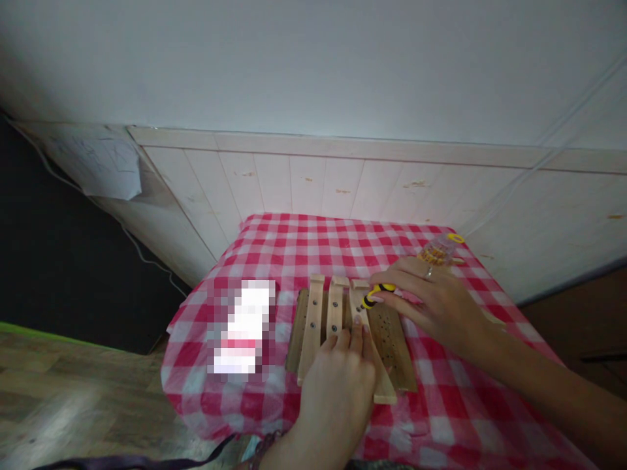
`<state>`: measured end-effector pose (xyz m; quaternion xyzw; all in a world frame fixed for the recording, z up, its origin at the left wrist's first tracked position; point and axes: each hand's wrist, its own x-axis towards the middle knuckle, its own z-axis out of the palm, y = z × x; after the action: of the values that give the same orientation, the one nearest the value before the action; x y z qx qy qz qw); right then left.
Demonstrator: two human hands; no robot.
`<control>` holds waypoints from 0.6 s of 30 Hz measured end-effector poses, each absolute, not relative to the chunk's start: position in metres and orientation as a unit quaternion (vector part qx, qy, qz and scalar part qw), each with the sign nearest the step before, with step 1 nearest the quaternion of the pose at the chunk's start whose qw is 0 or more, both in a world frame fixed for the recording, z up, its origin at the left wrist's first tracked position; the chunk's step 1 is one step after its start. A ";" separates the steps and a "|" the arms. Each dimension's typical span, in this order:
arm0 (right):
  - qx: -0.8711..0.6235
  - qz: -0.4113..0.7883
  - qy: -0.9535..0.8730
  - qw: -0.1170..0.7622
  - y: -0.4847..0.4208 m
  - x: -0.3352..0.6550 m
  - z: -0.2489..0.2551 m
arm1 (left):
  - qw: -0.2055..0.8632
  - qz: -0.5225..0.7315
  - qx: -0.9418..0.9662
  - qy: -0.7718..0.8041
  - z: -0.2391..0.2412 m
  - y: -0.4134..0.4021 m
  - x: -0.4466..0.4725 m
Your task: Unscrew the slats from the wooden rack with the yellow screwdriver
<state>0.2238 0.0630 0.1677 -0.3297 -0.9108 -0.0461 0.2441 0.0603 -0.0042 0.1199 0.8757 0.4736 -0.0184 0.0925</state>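
Note:
My right hand grips a short yellow-and-black screwdriver, with its lower end near a dark screw on the rightmost wooden slat. The screwdriver's tip is too small to make out. My left hand lies over the slats, its fingertips pressing on that same slat just below the screw. Underneath is a brown wooden board dotted with small holes. Two more pale slats, a left one and a middle one, each show two dark screws and a small block at the far end. My left hand hides part of the slats.
A red-and-white checked cloth covers the table. Left of the board lies a blurred-out white item. Behind my right hand, a clear container with a yellow rim holds small yellowish pieces. White wall panelling borders the far edge.

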 end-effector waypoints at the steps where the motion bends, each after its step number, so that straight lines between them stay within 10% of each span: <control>1: -0.324 -0.040 -0.913 0.243 0.063 0.224 0.168 | 0.092 -0.018 0.876 0.473 0.120 -0.004 0.060; 18: -0.346 0.087 -0.899 0.255 0.064 0.226 0.167 | 0.096 -0.022 0.874 0.477 0.123 -0.006 0.060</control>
<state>0.2256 0.0637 0.1669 -0.3464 -0.8986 0.0870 0.2548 0.0600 -0.0063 0.1230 0.8736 0.4766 -0.0217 0.0962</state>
